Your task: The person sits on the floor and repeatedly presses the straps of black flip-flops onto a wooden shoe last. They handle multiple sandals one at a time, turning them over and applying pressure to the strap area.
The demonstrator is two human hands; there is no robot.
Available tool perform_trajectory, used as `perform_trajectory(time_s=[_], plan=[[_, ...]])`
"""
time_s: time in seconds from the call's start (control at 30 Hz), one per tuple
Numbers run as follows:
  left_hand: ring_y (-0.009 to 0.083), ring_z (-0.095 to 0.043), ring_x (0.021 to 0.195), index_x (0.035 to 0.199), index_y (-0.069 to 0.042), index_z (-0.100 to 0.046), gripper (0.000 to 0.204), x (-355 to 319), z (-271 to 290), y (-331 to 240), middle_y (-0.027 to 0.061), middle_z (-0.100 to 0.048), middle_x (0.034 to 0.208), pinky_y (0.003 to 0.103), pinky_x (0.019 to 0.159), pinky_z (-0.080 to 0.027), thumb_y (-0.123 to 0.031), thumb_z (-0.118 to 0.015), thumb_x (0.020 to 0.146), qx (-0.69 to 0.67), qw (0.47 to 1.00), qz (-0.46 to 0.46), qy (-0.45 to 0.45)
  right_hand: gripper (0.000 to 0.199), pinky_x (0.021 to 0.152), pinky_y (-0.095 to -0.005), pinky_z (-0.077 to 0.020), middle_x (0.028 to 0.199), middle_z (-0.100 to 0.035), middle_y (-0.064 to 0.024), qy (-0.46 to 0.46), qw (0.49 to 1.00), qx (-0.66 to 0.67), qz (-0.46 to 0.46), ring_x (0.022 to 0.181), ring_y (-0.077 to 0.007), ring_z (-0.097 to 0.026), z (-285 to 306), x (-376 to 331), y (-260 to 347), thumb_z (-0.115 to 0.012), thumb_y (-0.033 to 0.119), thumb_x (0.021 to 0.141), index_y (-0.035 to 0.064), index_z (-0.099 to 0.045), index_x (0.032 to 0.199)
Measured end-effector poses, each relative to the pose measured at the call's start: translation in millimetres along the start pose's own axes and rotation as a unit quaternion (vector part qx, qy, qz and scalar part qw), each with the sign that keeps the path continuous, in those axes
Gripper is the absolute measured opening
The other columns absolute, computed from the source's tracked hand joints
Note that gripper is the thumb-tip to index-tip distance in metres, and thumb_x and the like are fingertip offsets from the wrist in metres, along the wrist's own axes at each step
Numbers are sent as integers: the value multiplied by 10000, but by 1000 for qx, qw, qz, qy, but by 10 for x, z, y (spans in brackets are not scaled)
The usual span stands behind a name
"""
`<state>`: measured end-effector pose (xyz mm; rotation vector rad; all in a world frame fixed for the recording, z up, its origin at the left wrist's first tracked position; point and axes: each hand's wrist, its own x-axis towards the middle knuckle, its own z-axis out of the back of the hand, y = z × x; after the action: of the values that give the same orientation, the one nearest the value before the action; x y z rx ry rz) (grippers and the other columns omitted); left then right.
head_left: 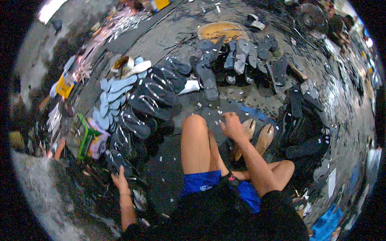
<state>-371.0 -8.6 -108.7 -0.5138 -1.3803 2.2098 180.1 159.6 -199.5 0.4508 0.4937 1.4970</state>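
My left hand (120, 180) reaches down at the left, fingers apart, beside the nearest dark sandals (119, 161) in a long row. Whether a fingertip touches one I cannot tell. Over my lap's far side, my right hand (231, 126) is closed with its fingers curled; anything in it is too small or hidden to name. Just right of that hand, two tan foot-shaped lasts (264, 138) stand with slits at their toes. Glossy black sandals (155, 96) with shiny straps curve along the left. Pale blue-grey soles (113, 96) are stacked behind them.
Dark soles (242, 56) lean in a group ahead, near a round tan board (223, 31). Black material (307, 148) lies at the right. A green-edged bag (85, 138) and a yellow package (66, 85) lie left. Scraps and small white bits litter the floor.
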Motion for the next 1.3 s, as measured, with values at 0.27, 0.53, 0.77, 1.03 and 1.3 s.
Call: perform_trajectory(time_s=[0.27,0.53,0.77,1.03,1.3], plan=[[363,-559,1195,850,-39,-672,144,-885,-609,-503,132,-675,1203,483,1043,-392,-169,-685,913,361,843,-380,122,373,1204,-533,-151,1637,-152,-185,-18,955,-278,105,1501,-416,-127,-573,916,165,-528,219,927,207,-658,1276],[294,-534,1263,1523,-13,-258,677,-1796,-2503,-1411,232,-464,1446,390,1064,-431,-72,-623,956,-116,886,-122,432,467,733,-356,-590,1114,-667,-160,-329,813,460,-136,858,-243,-691,201,-321,85,-681,20,895,57,-518,1332],[194,-623,1108,1379,-10,-466,610,-2317,-2704,-2052,83,-645,1221,323,995,-483,0,-741,835,-141,784,70,600,526,890,-388,-555,1171,-652,-134,-34,725,638,-257,1055,-259,-648,825,-2423,700,-719,23,870,26,-494,1346],[276,-698,1006,1093,-30,-694,379,-2574,-1541,-2175,107,-726,1056,384,940,-524,-67,-800,731,-29,538,-288,791,692,1029,-427,-441,1246,-615,-135,48,940,322,100,1177,-319,-580,1865,-2654,1028,-809,107,694,70,-560,1338],[293,-677,961,984,-48,-669,303,-2629,-1251,-2052,99,-709,1018,395,883,-523,-103,-790,712,-16,553,-265,790,739,957,-432,-524,1313,-593,-131,57,944,298,130,1145,-341,-615,1955,-2751,1265,-664,26,648,154,-570,1370]])
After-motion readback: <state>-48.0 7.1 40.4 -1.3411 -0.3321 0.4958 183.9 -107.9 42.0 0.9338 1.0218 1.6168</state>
